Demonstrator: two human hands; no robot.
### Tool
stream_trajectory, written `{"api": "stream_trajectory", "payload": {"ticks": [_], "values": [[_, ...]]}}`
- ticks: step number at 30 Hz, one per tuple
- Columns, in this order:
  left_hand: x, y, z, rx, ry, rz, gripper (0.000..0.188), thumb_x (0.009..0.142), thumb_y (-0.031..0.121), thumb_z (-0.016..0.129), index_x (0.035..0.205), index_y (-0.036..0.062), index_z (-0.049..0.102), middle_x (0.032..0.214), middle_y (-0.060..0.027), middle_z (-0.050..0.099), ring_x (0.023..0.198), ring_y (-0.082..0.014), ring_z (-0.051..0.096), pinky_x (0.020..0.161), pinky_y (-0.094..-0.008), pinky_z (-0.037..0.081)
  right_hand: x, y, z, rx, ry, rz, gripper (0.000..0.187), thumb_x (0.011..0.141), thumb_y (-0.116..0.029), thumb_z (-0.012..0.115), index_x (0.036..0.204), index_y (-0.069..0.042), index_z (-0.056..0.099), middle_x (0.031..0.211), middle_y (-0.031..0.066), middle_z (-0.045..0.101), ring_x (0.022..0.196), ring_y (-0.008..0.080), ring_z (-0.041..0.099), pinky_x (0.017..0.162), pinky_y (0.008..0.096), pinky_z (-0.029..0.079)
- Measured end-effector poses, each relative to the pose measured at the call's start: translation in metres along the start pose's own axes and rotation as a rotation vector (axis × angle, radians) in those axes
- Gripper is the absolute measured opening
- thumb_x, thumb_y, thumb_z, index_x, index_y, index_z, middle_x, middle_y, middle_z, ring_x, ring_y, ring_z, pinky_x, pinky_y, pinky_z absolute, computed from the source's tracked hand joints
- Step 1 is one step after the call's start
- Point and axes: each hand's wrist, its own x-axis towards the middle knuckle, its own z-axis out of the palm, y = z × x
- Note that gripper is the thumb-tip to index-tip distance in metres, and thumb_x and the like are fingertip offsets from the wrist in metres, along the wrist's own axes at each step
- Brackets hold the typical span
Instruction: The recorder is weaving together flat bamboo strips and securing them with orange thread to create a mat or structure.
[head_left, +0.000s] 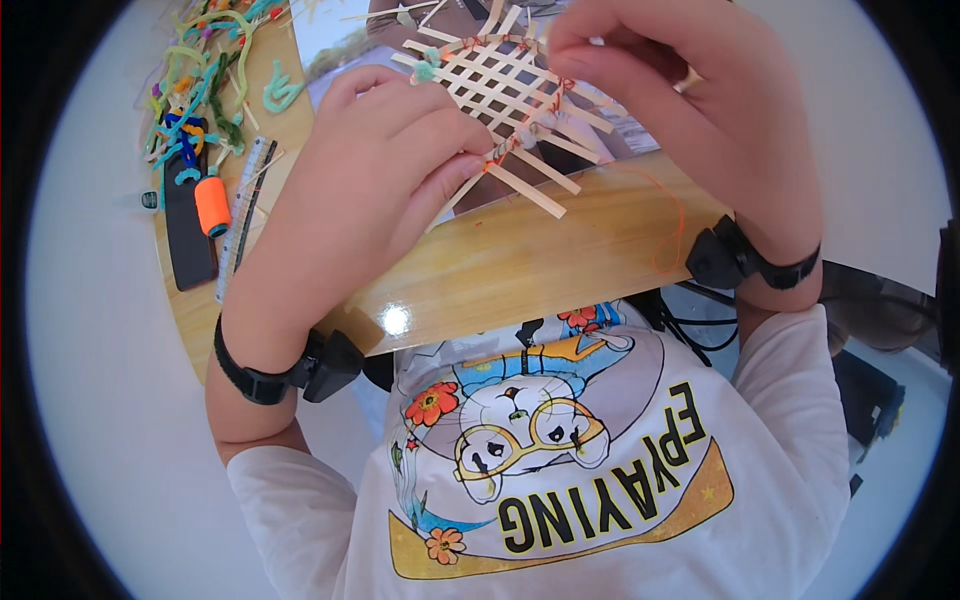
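A round openwork mat woven from pale wooden strips (pixel 497 92) lies at the far middle, strip ends sticking out around it. Orange and reddish thread is wound along its rim, and a mint-green fuzzy tuft (pixel 426 68) sits at its left edge. My left hand (pixel 375 165) grips the mat's near left rim between thumb and fingers. Just beyond the right rim, my right hand (pixel 690 95) is raised with thumb and fingertips pinched together; what they hold, if anything, is too small to name. A loose orange thread (pixel 682 225) curls over the table below it.
Colourful pipe cleaners (pixel 205 75) are heaped at the far left. Nearer lie an orange thread spool (pixel 212 205), a dark flat case (pixel 190 240) and a clear ruler (pixel 238 225). A printed sheet (pixel 340 50) lies under the mat on the wooden table (pixel 520 265).
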Motion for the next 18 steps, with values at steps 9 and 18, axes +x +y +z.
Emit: {"api": "stream_trajectory", "payload": {"ticks": [9, 18], "values": [[-0.005, -0.008, 0.015, -0.068, -0.142, -0.052, 0.008, 0.085, 0.008, 0.064, 0.094, 0.0071, 0.063, 0.089, -0.0067, 0.060, 0.091, -0.0263, 0.056, 0.091, -0.0383, 0.040, 0.011, 0.050, 0.055, 0.011, 0.037, -0.239, 0.012, 0.088, -0.014, 0.064, 0.092, -0.003, 0.065, 0.083, 0.0129, 0.065, 0.076, 0.0313, 0.062, 0.068, 0.0378, 0.050], [-0.002, -0.008, 0.018, -0.226, -0.175, -0.172, 0.008, 0.084, 0.011, 0.067, 0.090, 0.0053, 0.064, 0.088, -0.0063, 0.063, 0.089, -0.0270, 0.057, 0.086, -0.0370, 0.041, 0.007, 0.050, 0.068, 0.170, 0.072, -0.125, 0.012, 0.087, -0.012, 0.066, 0.094, -0.002, 0.065, 0.079, 0.0131, 0.064, 0.071, 0.0285, 0.061, 0.063, 0.0343, 0.049]]}}
